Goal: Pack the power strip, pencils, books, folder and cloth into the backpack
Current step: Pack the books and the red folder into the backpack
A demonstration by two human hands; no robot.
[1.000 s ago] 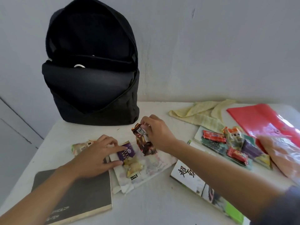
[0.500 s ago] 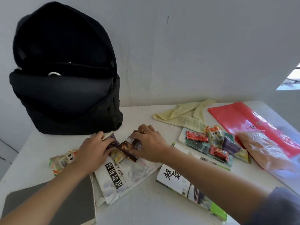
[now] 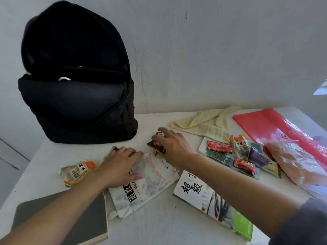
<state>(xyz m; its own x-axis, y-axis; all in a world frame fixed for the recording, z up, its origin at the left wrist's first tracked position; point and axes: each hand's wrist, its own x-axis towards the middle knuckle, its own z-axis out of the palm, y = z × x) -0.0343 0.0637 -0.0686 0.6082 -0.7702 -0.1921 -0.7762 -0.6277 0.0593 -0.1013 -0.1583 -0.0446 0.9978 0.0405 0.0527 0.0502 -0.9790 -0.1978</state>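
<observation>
Backpack point(image 3: 77, 106) open, books point(image 3: 150, 188), cloth point(image 3: 203, 124) and folder point(image 3: 265, 124) unpacked on the table point(image 3: 159, 227); my right hand point(image 3: 172, 146) pinches a snack packet point(image 3: 155, 146), my left hand point(image 3: 120, 165) has an unclear hold.

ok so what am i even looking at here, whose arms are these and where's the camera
No machine here: these are a person's bare arms, filmed by one camera worn on their head, looking down at a white table. An open black backpack stands at the back. The right hand pinches a dark wrapper. The left hand lies on a white book; whether it grips anything is hidden. Around them lie a grey book, a green-edged book, a yellow cloth, a red folder, a plastic bag and snack packets.
</observation>
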